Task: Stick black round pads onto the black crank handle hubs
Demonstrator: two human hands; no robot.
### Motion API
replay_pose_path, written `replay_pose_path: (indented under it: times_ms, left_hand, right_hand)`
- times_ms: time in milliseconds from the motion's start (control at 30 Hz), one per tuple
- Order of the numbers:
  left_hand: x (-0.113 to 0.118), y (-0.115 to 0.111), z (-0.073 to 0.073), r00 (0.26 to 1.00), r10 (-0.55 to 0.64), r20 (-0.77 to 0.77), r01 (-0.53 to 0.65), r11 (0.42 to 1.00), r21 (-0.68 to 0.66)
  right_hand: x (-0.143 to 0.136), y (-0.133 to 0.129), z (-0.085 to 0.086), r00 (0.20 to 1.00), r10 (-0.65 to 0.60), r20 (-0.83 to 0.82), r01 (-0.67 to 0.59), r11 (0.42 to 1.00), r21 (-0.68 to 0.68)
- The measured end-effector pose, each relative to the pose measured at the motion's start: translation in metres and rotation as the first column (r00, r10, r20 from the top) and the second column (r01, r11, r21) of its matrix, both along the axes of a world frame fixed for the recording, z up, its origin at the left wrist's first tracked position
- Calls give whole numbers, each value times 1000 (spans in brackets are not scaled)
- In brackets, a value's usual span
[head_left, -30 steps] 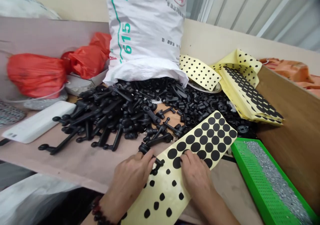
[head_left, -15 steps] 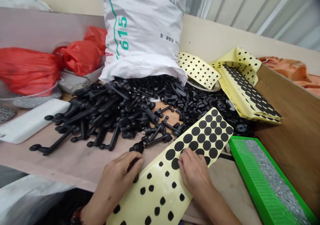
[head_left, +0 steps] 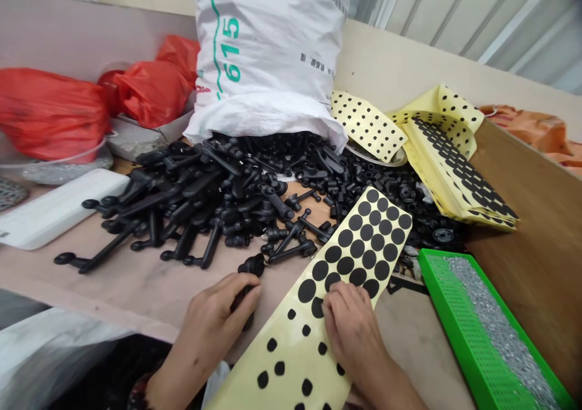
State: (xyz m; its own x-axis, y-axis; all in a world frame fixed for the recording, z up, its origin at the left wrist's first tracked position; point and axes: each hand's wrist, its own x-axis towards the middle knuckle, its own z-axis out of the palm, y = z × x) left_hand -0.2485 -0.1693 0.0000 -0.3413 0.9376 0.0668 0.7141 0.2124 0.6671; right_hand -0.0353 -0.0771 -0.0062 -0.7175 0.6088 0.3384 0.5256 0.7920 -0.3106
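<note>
My left hand (head_left: 222, 319) is closed around a black plastic crank-like part (head_left: 251, 265), whose knobbed end sticks out past the fingers. The rest of that part is mostly hidden by the hand. A yellow backing sheet (head_left: 254, 379) lies slanted in front of me, with black round stickers (head_left: 357, 248) in rows on its far half and small dark spots on its near half. On the sheet, at the nearest row of stickers, rests my right hand (head_left: 352, 319), its fingers curled and pinched at a sticker's edge. What sits under those fingertips is hidden.
A pile of black plastic parts (head_left: 182, 198) spills from a white woven sack (head_left: 273, 46). More sticker sheets (head_left: 459, 167) lie at the right, behind a green basket (head_left: 459, 343) with small metal pieces. Red bags (head_left: 50, 113) and a white block (head_left: 63, 207) are at the left.
The sticker sheet has shifted left and a little toward me, with my right hand on it. My left hand keeps its hold on the black part. The whole view has shifted slightly.
</note>
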Motion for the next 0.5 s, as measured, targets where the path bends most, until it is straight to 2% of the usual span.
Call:
replay_pose_path:
  times_ms: [233, 400, 500]
  left_hand:
    - [-1, -1, 0, 999, 11, 39, -11, 1000, 9]
    - [-1, -3, -1, 995, 6, 101, -6, 1000, 6]
    - [4, -8, 4, 982, 13, 186, -15, 1000, 12]
  right_hand:
    - [11, 0, 10, 991, 137, 7, -136, 988, -78]
    - [8, -1, 7, 996, 73, -46, -77, 992, -105]
    - [4, -2, 4, 997, 37, -61, -41, 997, -59]
